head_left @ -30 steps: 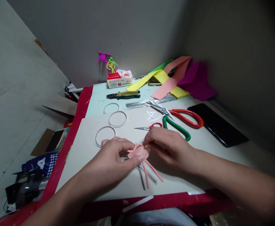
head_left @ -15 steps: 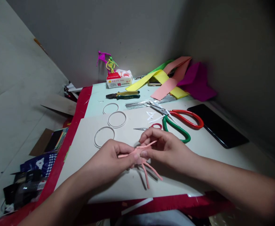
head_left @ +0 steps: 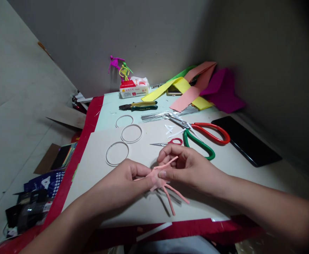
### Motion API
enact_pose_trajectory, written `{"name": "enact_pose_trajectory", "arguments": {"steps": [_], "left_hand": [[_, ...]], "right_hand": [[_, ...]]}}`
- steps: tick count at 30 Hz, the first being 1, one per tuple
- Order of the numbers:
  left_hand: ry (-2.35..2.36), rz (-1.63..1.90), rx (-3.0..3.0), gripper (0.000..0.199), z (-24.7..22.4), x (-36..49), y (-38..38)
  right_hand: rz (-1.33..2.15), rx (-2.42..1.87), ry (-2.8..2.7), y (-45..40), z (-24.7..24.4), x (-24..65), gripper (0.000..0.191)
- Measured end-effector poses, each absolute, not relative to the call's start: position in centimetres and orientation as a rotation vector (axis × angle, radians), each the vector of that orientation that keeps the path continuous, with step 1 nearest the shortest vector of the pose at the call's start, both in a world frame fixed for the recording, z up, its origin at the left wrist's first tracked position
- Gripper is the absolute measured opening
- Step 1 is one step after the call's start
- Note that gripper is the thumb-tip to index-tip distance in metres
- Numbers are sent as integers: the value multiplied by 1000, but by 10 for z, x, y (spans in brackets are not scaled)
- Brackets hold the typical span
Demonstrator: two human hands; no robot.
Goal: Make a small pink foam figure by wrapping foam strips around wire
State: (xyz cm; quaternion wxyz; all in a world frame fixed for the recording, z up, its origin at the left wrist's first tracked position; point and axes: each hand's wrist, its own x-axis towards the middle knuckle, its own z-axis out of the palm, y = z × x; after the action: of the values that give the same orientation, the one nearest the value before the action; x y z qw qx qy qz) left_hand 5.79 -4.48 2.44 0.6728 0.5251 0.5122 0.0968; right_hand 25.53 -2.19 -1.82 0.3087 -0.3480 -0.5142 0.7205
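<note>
A small pink paper figure [head_left: 158, 182] with thin wrapped limbs is pinched between my two hands, above the pale board on the table. My left hand [head_left: 135, 178] closes thumb and fingers on its left side, hiding part of one limb. On the other side my right hand [head_left: 180, 165] grips its body near the raised limb, thumb on top. Two legs point down toward the table's front edge. Just beyond my right hand lie small red-handled scissors [head_left: 170, 142] and large scissors with one red and one green handle [head_left: 209, 133].
Several tape rolls or rings [head_left: 117, 153] lie left of centre. Behind are pliers [head_left: 138, 106], thin wires [head_left: 154, 115], a tissue pack [head_left: 134, 88] with small figures [head_left: 124, 71], and coloured crepe paper [head_left: 191, 98]. A black phone [head_left: 245, 141] lies at right.
The pink figure has turned slightly in my hands; its legs have swung a little to the right and its body shows more. Both hands keep their grip.
</note>
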Motion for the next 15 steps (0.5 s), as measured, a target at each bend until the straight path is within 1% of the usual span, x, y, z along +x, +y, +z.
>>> {"name": "enact_pose_trajectory", "arguments": {"steps": [4, 12, 15], "left_hand": [[1098, 257, 1187, 34, 20, 56, -42], [1073, 253, 1154, 39, 18, 58, -38], [1075, 274, 1118, 36, 19, 58, -39]], "right_hand": [[1909, -913, -1382, -22, -19, 256, 31], [1910, -914, -1371, -21, -19, 256, 33], [1899, -923, -1351, -22, -20, 255, 32]]}}
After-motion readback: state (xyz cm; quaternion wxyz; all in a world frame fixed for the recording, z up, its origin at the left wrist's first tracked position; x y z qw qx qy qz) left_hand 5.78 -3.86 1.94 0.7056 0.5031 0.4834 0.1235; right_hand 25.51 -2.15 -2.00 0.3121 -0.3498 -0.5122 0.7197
